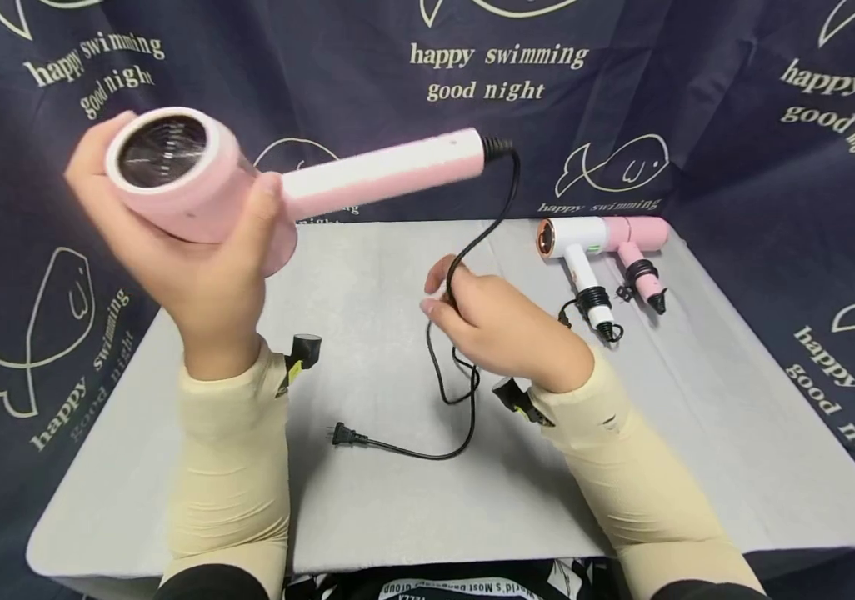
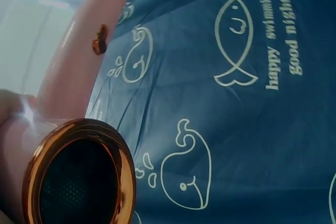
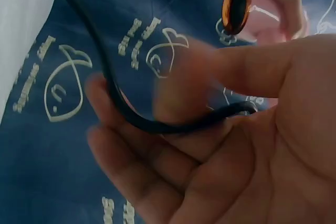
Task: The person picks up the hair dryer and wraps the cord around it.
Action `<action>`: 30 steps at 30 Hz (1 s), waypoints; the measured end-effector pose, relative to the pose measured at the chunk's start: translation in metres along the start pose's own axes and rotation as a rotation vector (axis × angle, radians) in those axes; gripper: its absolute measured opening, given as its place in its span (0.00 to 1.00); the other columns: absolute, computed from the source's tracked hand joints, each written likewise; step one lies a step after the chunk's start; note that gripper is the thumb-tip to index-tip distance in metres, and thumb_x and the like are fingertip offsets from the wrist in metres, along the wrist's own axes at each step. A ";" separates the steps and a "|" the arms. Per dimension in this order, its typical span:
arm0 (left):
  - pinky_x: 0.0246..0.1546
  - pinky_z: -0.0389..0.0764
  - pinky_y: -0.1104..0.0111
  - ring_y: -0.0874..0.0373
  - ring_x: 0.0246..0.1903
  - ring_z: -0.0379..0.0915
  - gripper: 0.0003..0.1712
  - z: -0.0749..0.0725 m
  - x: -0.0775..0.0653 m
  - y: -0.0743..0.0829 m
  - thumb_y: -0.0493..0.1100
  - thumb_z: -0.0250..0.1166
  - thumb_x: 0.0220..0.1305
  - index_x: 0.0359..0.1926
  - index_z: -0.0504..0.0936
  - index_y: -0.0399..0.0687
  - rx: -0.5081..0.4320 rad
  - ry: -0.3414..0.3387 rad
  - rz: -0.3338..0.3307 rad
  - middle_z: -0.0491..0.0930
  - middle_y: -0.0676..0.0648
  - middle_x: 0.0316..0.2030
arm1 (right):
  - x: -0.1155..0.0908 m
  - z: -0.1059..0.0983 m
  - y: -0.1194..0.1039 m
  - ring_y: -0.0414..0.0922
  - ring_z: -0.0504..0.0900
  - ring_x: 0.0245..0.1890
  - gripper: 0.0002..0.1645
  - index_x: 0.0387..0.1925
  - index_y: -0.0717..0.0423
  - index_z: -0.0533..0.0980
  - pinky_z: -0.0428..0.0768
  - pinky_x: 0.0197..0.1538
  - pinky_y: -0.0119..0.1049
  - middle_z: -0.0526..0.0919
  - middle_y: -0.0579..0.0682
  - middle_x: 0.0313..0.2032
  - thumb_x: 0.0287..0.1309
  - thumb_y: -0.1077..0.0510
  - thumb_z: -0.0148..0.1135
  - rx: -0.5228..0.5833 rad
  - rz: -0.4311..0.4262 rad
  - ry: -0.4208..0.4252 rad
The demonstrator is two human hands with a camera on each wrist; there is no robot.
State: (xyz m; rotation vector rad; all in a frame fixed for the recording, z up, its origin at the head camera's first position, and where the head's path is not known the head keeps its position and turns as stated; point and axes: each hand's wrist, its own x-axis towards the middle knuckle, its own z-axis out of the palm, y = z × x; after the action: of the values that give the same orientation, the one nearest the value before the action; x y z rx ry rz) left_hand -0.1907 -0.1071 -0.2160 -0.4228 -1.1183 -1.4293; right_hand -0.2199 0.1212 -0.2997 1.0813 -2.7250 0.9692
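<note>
My left hand (image 1: 195, 258) grips the head of a pink hair dryer (image 1: 382, 173) and holds it above the table, its handle pointing right and slightly up. One round dark end faces up in the head view; the copper-rimmed end shows in the left wrist view. From the handle hangs a black power cord (image 1: 506, 200), which runs down through my right hand (image 1: 510, 325). In the right wrist view the cord (image 3: 157, 127) crosses the bent fingers beneath the blurred thumb. Its loose part loops on the table, ending in a two-prong plug (image 1: 347, 434).
At the table's (image 1: 712, 400) back right lie two more hair dryers: a white one (image 1: 581, 258) and a pink one (image 1: 641, 246), each with its cord wound round the handle. A dark blue printed curtain (image 1: 502, 133) surrounds the table.
</note>
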 end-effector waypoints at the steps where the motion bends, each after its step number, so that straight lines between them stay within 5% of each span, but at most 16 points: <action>1: 0.54 0.70 0.59 0.43 0.45 0.70 0.42 0.001 -0.002 -0.001 0.36 0.75 0.28 0.48 0.66 0.27 0.024 -0.028 0.018 0.71 0.39 0.43 | -0.001 0.001 -0.003 0.36 0.74 0.21 0.09 0.43 0.44 0.66 0.75 0.30 0.33 0.76 0.39 0.22 0.69 0.46 0.44 -0.042 0.026 -0.004; 7: 0.56 0.69 0.61 0.51 0.47 0.73 0.37 0.002 -0.011 -0.005 0.40 0.73 0.34 0.49 0.70 0.31 0.214 -0.250 0.068 0.75 0.46 0.45 | -0.009 -0.004 -0.012 0.36 0.70 0.19 0.17 0.28 0.41 0.71 0.72 0.27 0.32 0.71 0.39 0.17 0.69 0.41 0.43 -0.233 0.071 0.011; 12: 0.54 0.71 0.62 0.55 0.47 0.74 0.35 -0.002 -0.011 -0.008 0.40 0.72 0.36 0.49 0.73 0.33 0.314 -0.361 0.085 0.77 0.48 0.44 | -0.017 -0.022 -0.009 0.36 0.60 0.14 0.26 0.16 0.45 0.66 0.65 0.21 0.32 0.61 0.39 0.13 0.68 0.38 0.43 -0.251 0.009 -0.003; 18: 0.53 0.72 0.63 0.55 0.47 0.74 0.34 -0.007 -0.008 -0.013 0.37 0.72 0.34 0.48 0.73 0.31 0.303 -0.443 0.064 0.78 0.44 0.44 | -0.026 -0.043 0.000 0.33 0.57 0.11 0.24 0.14 0.42 0.69 0.61 0.16 0.30 0.60 0.35 0.11 0.69 0.49 0.47 -0.017 -0.125 -0.026; 24: 0.52 0.72 0.64 0.52 0.46 0.74 0.37 -0.016 -0.004 -0.017 0.32 0.73 0.29 0.47 0.72 0.28 0.223 -0.544 0.002 0.79 0.41 0.42 | -0.030 -0.059 0.006 0.39 0.59 0.08 0.25 0.16 0.52 0.67 0.58 0.11 0.30 0.59 0.44 0.11 0.69 0.63 0.36 0.404 -0.230 -0.163; 30: 0.51 0.72 0.64 0.50 0.45 0.74 0.39 -0.022 -0.001 -0.019 0.28 0.74 0.25 0.48 0.72 0.27 0.151 -0.605 -0.068 0.78 0.39 0.42 | -0.034 -0.063 0.008 0.32 0.61 0.05 0.24 0.14 0.56 0.66 0.54 0.10 0.23 0.60 0.47 0.09 0.61 0.68 0.29 0.654 -0.405 -0.215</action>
State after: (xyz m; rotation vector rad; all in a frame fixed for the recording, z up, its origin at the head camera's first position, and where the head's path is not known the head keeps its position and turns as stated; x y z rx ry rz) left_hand -0.1998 -0.1277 -0.2345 -0.7427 -1.7256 -1.2940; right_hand -0.2103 0.1820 -0.2622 1.8282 -2.1985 1.7951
